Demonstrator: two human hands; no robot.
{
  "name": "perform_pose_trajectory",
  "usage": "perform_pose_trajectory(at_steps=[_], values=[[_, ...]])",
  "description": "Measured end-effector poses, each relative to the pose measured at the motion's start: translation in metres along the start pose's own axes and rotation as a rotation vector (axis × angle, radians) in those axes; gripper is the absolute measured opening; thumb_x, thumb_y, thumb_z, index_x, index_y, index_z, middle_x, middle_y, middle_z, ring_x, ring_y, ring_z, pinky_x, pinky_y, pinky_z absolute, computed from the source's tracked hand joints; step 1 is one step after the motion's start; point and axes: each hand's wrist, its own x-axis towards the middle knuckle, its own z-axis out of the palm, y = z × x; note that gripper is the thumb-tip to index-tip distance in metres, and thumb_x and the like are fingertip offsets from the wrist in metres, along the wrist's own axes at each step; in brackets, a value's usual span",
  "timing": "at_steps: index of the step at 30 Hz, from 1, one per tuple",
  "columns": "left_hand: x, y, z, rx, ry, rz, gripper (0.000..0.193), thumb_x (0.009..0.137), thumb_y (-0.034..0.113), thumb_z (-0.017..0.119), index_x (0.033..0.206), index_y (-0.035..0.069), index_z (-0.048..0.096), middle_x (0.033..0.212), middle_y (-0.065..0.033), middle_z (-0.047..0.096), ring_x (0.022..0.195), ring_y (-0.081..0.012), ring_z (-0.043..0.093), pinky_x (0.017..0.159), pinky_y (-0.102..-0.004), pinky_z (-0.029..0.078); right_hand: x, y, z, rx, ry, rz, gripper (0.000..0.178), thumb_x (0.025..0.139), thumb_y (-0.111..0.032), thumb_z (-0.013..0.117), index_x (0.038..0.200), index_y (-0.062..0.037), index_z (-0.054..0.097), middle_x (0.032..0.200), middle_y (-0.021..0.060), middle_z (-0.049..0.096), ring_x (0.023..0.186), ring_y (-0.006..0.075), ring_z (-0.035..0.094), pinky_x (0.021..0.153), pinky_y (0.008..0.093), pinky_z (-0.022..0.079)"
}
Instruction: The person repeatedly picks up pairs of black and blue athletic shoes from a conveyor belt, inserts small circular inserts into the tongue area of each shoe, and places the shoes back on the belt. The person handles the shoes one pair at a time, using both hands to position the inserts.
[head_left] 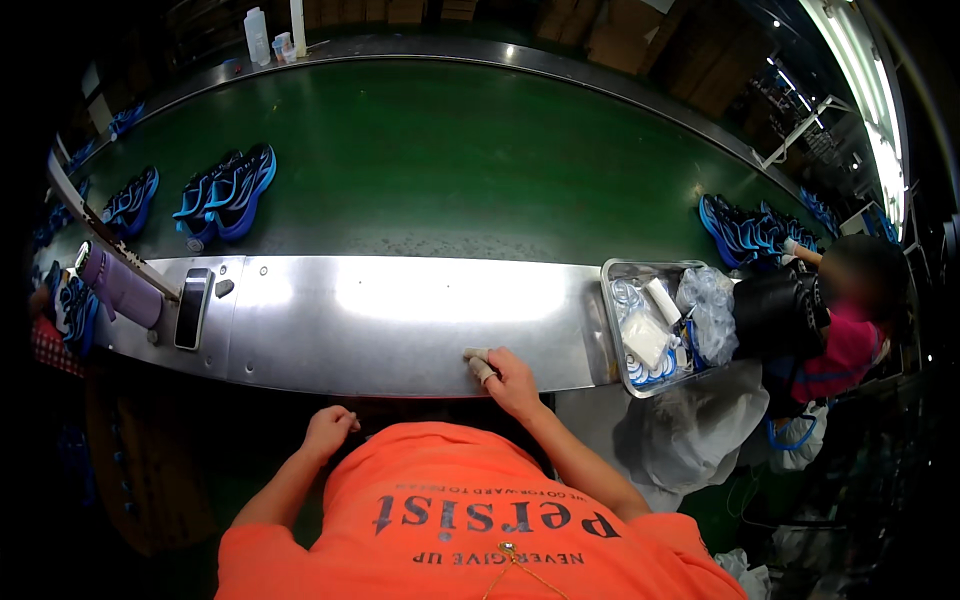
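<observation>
My right hand rests on the near edge of the metal ledge. Pale finger covers sit on its fingers, which stretch left over the metal with nothing visible in them. Below the ledge edge, in front of my body, is my left hand. Its fingers curl inward, and its palm is hidden, so whatever it may hold cannot be made out. Right of my right hand stands a metal tray with a white packet, blue-and-white round pieces and clear plastic bags.
Blue-and-black shoes stand on the green conveyor belt at left, and more shoes at right. A phone and a purple tumbler occupy the ledge's left end. Plastic bags hang below the tray, near another person.
</observation>
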Motion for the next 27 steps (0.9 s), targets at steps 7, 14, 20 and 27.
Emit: perform_pose_trajectory(at_steps=[7,14,20,27], values=[[0.040,-0.088,-0.010,0.377,0.267,-0.055,0.037,0.084,0.023,0.058,0.104,-0.007,0.067,0.110,-0.0289,0.065,0.110,-0.0424,0.059,0.097,-0.0460,0.046,-0.001,0.001,0.003,0.000,0.013,0.014,0.022,0.092,-0.018,0.061,0.111,-0.0130,0.071,0.085,0.0112,0.060,0.078,0.0272,0.059,0.072,0.0356,0.049],[0.026,-0.125,0.008,-0.456,0.233,-0.430,0.056,0.095,0.039,0.044,0.124,-0.007,0.059,0.125,-0.0331,0.057,0.122,-0.0451,0.052,0.104,-0.0467,0.039,0.000,0.005,0.002,0.012,0.002,0.016,0.022,0.092,-0.017,0.061,0.111,-0.0123,0.072,0.086,0.0107,0.061,0.078,0.0268,0.059,0.072,0.0353,0.049],[0.053,-0.195,-0.007,0.489,-0.122,-0.149,0.058,0.100,0.040,0.032,0.112,-0.006,0.065,0.114,-0.0334,0.061,0.110,-0.0434,0.060,0.099,-0.0513,0.043,0.003,0.000,0.000,-0.014,0.016,-0.057,0.021,0.092,-0.018,0.061,0.109,-0.0118,0.072,0.083,0.0116,0.061,0.076,0.0279,0.059,0.070,0.0358,0.049],[-0.010,-0.080,-0.049,0.319,-0.470,-0.480,0.052,0.103,0.036,0.032,0.100,-0.002,0.068,0.092,-0.0143,0.070,0.076,-0.0263,0.066,0.072,-0.0431,0.052,0.002,0.001,0.001,-0.031,0.013,-0.026,0.021,0.093,-0.016,0.061,0.108,-0.0084,0.073,0.083,0.0075,0.066,0.074,0.0213,0.061,0.070,0.0312,0.050]])
